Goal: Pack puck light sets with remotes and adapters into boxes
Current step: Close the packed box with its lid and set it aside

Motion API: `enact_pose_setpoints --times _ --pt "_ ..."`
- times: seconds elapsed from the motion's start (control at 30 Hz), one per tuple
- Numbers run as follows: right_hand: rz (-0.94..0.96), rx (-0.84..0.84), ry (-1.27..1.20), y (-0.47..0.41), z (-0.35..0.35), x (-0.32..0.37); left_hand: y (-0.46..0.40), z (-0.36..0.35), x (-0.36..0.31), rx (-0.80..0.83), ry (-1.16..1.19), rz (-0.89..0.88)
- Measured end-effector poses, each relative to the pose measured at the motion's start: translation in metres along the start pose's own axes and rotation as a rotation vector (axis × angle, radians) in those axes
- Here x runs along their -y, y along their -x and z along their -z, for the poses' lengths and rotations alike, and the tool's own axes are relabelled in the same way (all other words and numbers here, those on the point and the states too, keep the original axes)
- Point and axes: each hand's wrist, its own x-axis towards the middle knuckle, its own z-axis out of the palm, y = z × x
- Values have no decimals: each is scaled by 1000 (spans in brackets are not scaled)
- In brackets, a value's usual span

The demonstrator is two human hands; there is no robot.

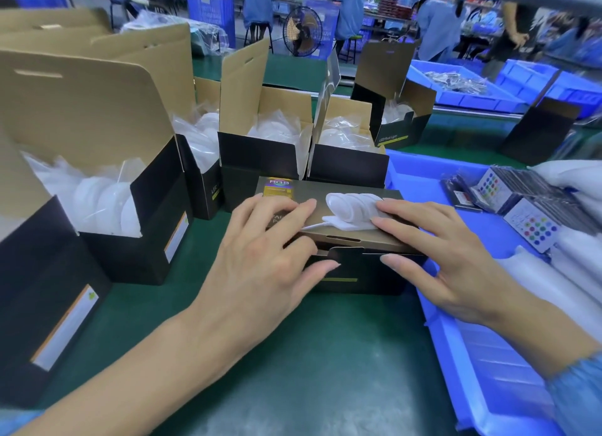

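A dark printed box [345,227] lies on its side on the green table in front of me, its lid down and its tuck flap [347,255] at the near edge. My left hand [260,259] presses flat on the box's left part, thumb at the front flap. My right hand [436,250] rests with straight fingers on the box's right part, thumb by the flap. Several open boxes [264,136] holding bagged white puck lights stand behind and to the left. Remotes [534,228] with coloured buttons lie in the blue tray [462,334] on the right.
White foam bags [573,266] fill the right side of the blue tray. A large open box [107,188] stands at the left, another dark box [42,305] at the near left. More blue bins [456,87], a fan [302,31] and workers are at the back.
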Motion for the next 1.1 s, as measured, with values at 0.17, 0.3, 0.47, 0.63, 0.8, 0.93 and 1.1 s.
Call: enact_pose_setpoints --times 0.17,0.3,0.47,0.63,0.8,0.93,1.1 --pt "-12 -3 -4 -1 -1 0 4 3 20 -91 346 67" --pt "-21 -3 -11 1 -1 0 1 10 30 -104 421 140" --pt "23 -16 9 0 -3 0 2 4 30 -73 479 180" --pt "185 -117 9 -2 -9 4 5 -3 29 -121 413 158" --pt "166 -139 -44 -2 -10 2 6 6 45 19 482 91" --pt "169 -139 -91 -3 -10 0 10 4 44 -53 486 115" --pt "150 -145 -90 -3 -10 -1 9 4 39 -143 687 313"
